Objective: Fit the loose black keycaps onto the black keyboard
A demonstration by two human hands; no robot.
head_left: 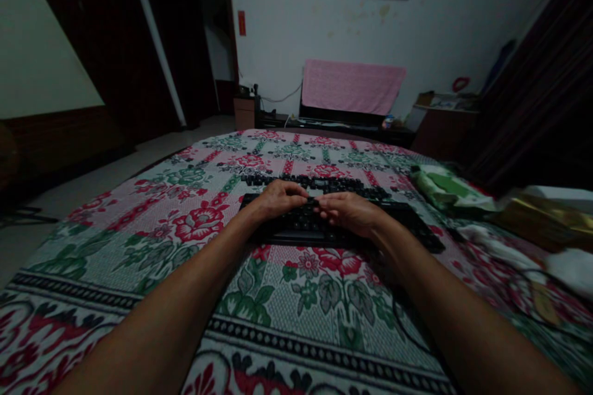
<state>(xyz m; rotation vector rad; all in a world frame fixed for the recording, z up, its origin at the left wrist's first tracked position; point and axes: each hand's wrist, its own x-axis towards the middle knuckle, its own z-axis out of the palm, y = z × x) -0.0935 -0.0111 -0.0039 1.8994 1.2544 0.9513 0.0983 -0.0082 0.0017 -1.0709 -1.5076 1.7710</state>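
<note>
A black keyboard lies on the flowered bedspread in front of me. Both hands meet over its middle, fingertips close together. My left hand has thumb and fingers drawn together in a pinch. From the other side my right hand pinches too, its fingers curled low over the keys. A small pale spot shows between the fingertips; what it is, and which hand grips it, I cannot make out. Loose black keycaps lie in rows just beyond the keyboard's far edge.
A floral bedspread covers the bed. To the right are a green-and-white packet, a gold-coloured box, white crumpled material and a dark cable. A pink cloth drapes over a screen by the far wall.
</note>
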